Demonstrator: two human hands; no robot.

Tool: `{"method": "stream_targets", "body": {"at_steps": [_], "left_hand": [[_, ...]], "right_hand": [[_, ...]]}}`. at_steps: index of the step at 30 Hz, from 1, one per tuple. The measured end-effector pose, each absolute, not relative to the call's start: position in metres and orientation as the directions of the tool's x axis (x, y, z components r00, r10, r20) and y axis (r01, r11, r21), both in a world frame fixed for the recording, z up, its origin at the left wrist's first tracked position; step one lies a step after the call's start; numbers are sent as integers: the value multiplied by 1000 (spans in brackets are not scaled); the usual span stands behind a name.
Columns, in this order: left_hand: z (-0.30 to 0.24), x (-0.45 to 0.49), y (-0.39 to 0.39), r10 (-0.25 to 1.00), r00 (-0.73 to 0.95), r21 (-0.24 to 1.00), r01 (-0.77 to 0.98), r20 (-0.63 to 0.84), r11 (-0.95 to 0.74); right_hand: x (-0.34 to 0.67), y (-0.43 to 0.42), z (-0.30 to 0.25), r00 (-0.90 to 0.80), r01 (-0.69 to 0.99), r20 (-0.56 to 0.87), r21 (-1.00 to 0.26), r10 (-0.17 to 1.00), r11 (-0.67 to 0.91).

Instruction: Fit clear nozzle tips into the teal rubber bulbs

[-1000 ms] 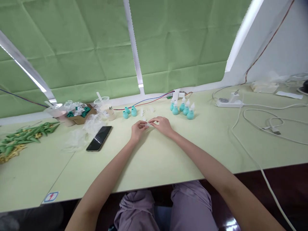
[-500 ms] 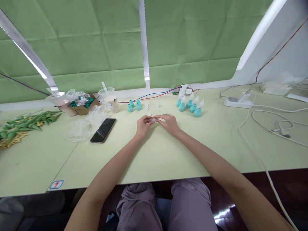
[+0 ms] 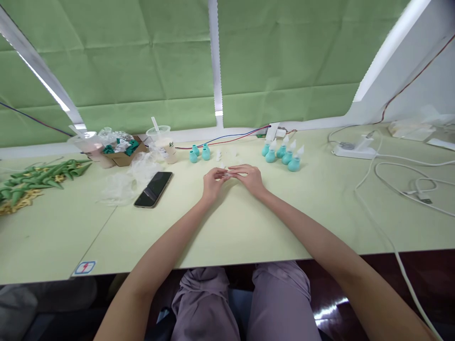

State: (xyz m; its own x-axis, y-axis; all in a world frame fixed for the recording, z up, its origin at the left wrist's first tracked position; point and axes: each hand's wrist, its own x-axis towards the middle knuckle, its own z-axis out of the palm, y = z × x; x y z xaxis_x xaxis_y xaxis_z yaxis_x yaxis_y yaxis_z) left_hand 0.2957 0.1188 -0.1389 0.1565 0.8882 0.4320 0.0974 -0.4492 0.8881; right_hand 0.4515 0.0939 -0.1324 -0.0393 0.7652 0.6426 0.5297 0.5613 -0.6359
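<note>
My left hand (image 3: 213, 182) and my right hand (image 3: 250, 179) meet over the table, fingertips pinched on a small white translucent piece (image 3: 228, 174). Fingers cover much of it, so its exact kind is unclear. Just behind my hands lie small white pieces (image 3: 218, 155). Several small turquoise vase-shaped pots (image 3: 205, 154) stand open-topped at the back, left of centre. To the right is a group of turquoise pots (image 3: 294, 164), each topped with a white flame-shaped tip (image 3: 300, 151).
A black phone (image 3: 154, 189) lies left of my arms, beside crumpled clear plastic (image 3: 122, 187). Drink cups (image 3: 165, 146) and a cardboard box (image 3: 124, 158) stand behind. Green artificial stems (image 3: 46, 177) lie far left. A white power strip (image 3: 355, 150) with trailing cables (image 3: 398, 186) is at right.
My fingertips have shifted slightly around the small white piece, and the right fingers now lie further over it. The whole view has tilted a little. The pots stay put.
</note>
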Motion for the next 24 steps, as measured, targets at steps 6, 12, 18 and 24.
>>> {"method": "stream_targets", "body": {"at_steps": [6, 12, 18, 24], "left_hand": [[-141, 294, 126, 901, 251, 935, -111, 354, -336], [-142, 293, 128, 932, 254, 965, -115, 258, -236], [-142, 291, 128, 941, 233, 968, -101, 246, -229], [-138, 293, 126, 946, 129, 954, -73, 298, -291]], "right_hand": [[455, 98, -132, -15, 435, 610, -710, 793, 554], [455, 97, -132, -102, 370, 540, -759, 835, 536], [452, 98, -133, -83, 284, 462, -838, 883, 465], [447, 101, -137, -147, -120, 144, -985, 979, 127]]}}
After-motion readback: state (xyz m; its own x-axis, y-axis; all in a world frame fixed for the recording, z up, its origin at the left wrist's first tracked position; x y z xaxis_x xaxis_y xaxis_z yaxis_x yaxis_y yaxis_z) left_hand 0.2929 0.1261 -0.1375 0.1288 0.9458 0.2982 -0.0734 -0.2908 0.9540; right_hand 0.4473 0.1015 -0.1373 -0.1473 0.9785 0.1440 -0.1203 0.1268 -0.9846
